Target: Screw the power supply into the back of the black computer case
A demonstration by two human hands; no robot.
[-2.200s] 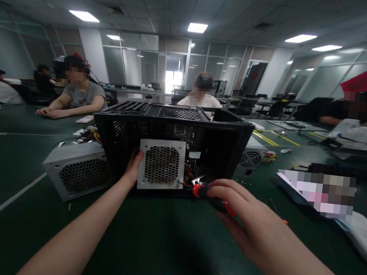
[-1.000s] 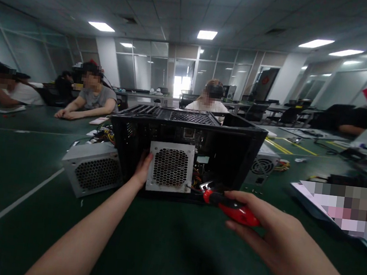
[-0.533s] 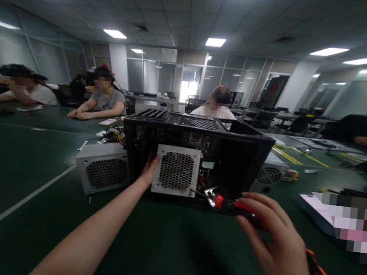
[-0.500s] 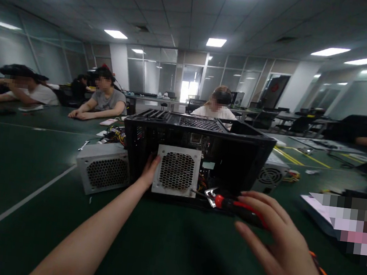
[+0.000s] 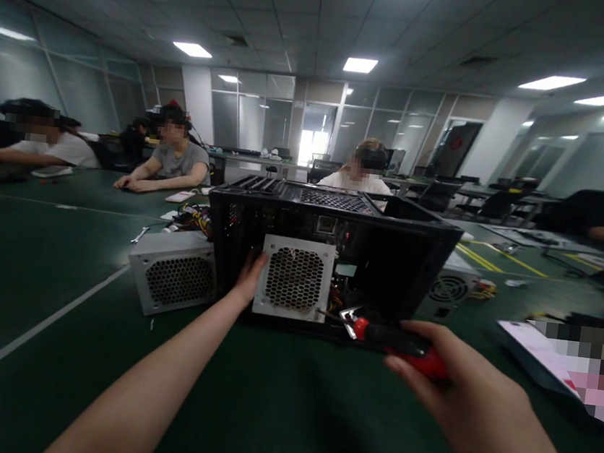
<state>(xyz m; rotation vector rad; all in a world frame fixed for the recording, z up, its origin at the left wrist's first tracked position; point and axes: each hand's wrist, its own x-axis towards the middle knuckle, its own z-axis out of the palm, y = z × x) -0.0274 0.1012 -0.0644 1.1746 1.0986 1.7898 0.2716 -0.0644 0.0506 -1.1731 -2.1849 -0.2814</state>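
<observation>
My left hand (image 5: pixel 251 279) grips the left side of a silver computer power supply (image 5: pixel 294 279) with a honeycomb grille; its fingertips are hidden behind the box. The power supply stands in the open side of a black computer case (image 5: pixel 416 228) lying on the table. In my right hand (image 5: pixel 463 372) is a screwdriver (image 5: pixel 390 338) with a red and black handle, held level by thumb and fingers. Its thin shaft reaches the grille's lower right corner, near a screw hole. A shiny metal piece (image 5: pixel 348 322) shows around the screwdriver's neck; I cannot tell what it is.
Left of the case sits another power supply (image 5: pixel 176 281) with bundled cables (image 5: pixel 193 221) and a wrench (image 5: pixel 140 235) beside it. A further power supply (image 5: pixel 452 287) is behind the case's right end. A tablet-like screen (image 5: pixel 533 351) lies at right. People sit across the green table (image 5: pixel 75 251).
My right hand's fingers have closed further round the screwdriver handle, and the hand has turned. My left hand stays on the power supply. The view has shifted slightly.
</observation>
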